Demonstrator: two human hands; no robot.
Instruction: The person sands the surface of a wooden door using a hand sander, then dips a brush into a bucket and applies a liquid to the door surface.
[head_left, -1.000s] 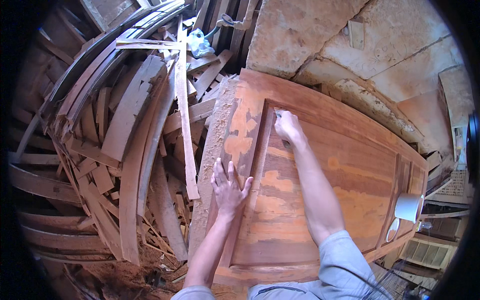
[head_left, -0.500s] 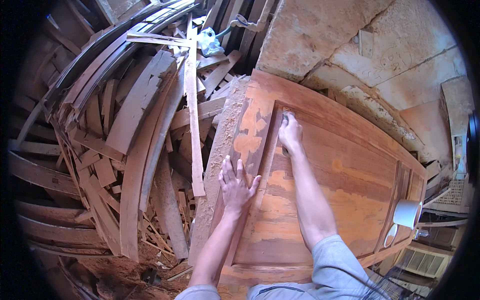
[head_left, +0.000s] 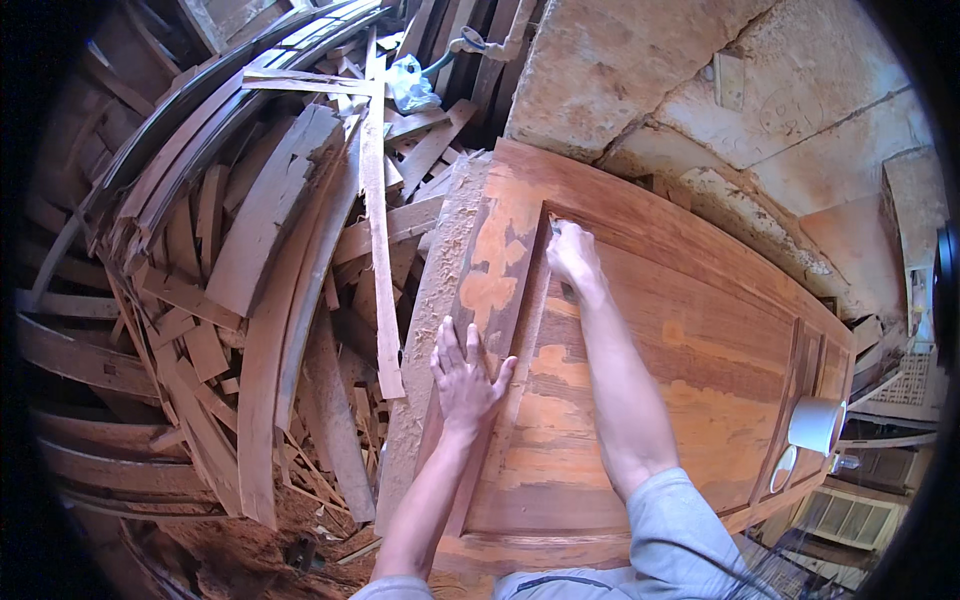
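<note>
**Hands on a half-stripped wooden door**

While a white cup [head_left: 815, 425] stands near the door's lower right corner, contents unseen, the wooden door [head_left: 680, 330] lies flat, its reddish finish broken by pale bare patches. The left hand [head_left: 465, 380] presses flat on the left stile, fingers spread. The right hand [head_left: 573, 255], arm outstretched, closes around a small tool [head_left: 553, 225] at the panel's upper left corner. Scrap timber [head_left: 250, 280] lies piled beside the left edge.

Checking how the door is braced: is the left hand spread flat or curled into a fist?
Spread flat: the left hand lies palm-down on the wooden door, fingers splayed.
</note>
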